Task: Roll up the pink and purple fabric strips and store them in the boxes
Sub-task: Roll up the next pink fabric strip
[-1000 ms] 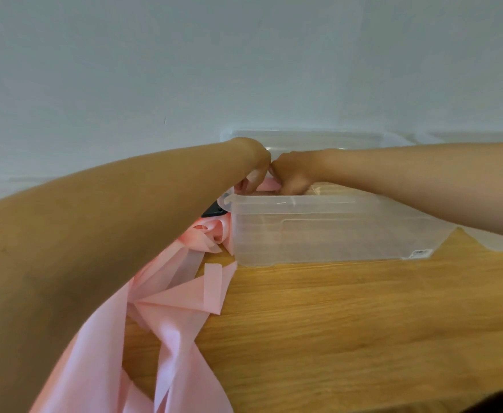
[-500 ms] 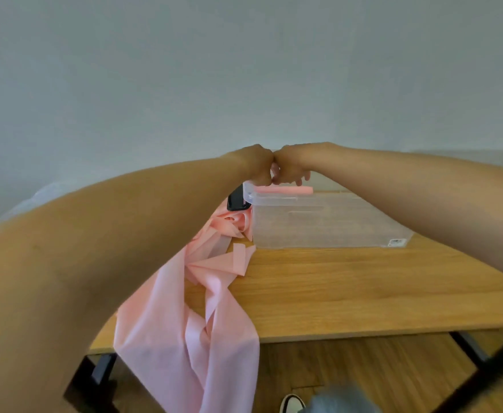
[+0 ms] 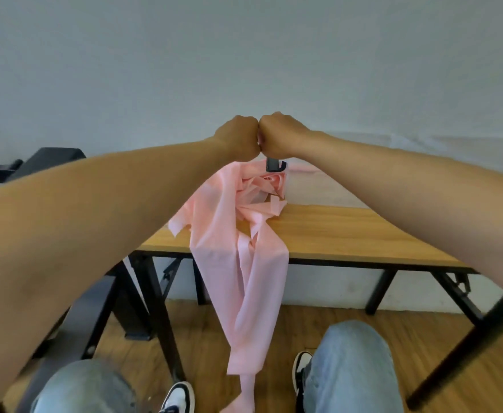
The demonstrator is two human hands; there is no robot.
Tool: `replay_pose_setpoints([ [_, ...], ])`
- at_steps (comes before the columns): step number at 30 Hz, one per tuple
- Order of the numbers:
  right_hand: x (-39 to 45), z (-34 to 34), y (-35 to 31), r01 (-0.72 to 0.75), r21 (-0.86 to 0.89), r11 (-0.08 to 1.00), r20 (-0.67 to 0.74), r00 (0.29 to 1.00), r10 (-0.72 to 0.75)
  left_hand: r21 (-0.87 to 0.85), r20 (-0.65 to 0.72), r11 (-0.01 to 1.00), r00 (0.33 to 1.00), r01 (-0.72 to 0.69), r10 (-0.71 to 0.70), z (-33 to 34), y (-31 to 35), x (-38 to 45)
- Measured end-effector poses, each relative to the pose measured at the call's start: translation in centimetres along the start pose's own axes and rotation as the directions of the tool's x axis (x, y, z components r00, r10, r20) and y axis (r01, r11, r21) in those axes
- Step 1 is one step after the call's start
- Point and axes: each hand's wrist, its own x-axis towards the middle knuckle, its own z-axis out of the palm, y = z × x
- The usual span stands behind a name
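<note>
**Fists together, pink strips still loose**

Bottom of frame: two knees in pale blue jeans [image 3: 353, 368], two shoes; wooden floor. Centre: loose pink fabric strips [image 3: 238, 263], one tangled heap, number uncountable, draped over the near edge of the light wooden table [image 3: 348, 231] and hanging toward the floor; unrolled. Above centre: left hand [image 3: 238, 138] and right hand [image 3: 280, 135], knuckles touching, fingers curled into fists; contents, if any, hidden. Behind them, one clear plastic box [image 3: 318, 186], blurred; pink visible at its rim. No purple seen. Judgement: most rolling remains.

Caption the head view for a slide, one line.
Left hand and right hand, fists touching knuckle to knuckle, above pink fabric strips trailing off the wooden table.
</note>
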Motion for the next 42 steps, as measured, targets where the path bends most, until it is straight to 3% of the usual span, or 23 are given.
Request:
replay_pose_setpoints([
  [7, -6.0, 4.0, -4.0, -0.038, 0.115, 0.993, -0.082, 0.995, 0.048, -0.203, -0.102, 0.972, 0.984, 0.120, -0.143, 3.7, 0.5, -9.5],
  [13, -12.8, 8.8, -6.7, -0.003, 0.208, 0.978, -0.186, 0.982, 0.043, -0.097, -0.355, 0.995, 0.934, -0.005, -0.030, 9.6, 1.4, -19.1],
  [15, -15.2, 11.1, -7.4, -0.002, 0.279, 0.960, -0.204, 0.977, 0.062, -0.194, -0.354, 0.981, 0.934, -0.020, -0.051, 11.7, 1.8, -22.1],
  [18, -18.3, 15.4, -8.4, 0.017, 0.417, 0.909, -0.284, 0.952, 0.113, -0.437, -0.285, 0.899, 0.951, -0.015, -0.123, 14.5, 2.4, -25.4],
  [21, -20.8, 19.9, -8.6, -0.060, 0.578, 0.814, -0.257, 0.933, 0.251, -0.533, -0.217, 0.846, 0.964, 0.014, -0.152, 17.1, 3.1, -27.6],
  [24, -22.9, 24.2, -8.5, -0.218, 0.753, 0.621, -0.113, 0.887, 0.448, -0.637, 0.015, 0.753, 0.979, 0.166, -0.203, 19.8, 3.3, -28.9],
  [26, -24.0, 26.7, -8.5, -0.335, 0.812, 0.478, 0.018, 0.833, 0.554, -0.657, 0.215, 0.689, 0.952, 0.305, -0.216, 21.9, 3.2, -29.5],
  [28, -24.9, 28.8, -8.5, -0.436, 0.812, 0.387, 0.144, 0.794, 0.591, -0.602, 0.359, 0.690, 0.908, 0.401, -0.214, 24.1, 2.9, -30.0],
  [32, -26.5, 32.1, -9.0, -0.521, 0.835, 0.178, 0.415, 0.809, 0.417, -0.631, 0.578, 0.615, 0.816, 0.472, -0.033, 28.2, 2.4, -31.1],
  [38, -28.7, 35.5, -10.0, -0.611, 0.774, 0.169, 0.544, 0.777, 0.318, -0.568, 0.717, 0.634, 0.694, 0.525, 0.068, 32.8, 1.8, -33.6],
  [42, -30.4, 37.9, -10.3, -0.712, 0.682, 0.166, 0.666, 0.698, 0.263, -0.449, 0.808, 0.701, 0.587, 0.554, 0.053, 35.3, 0.7, -35.3],
])
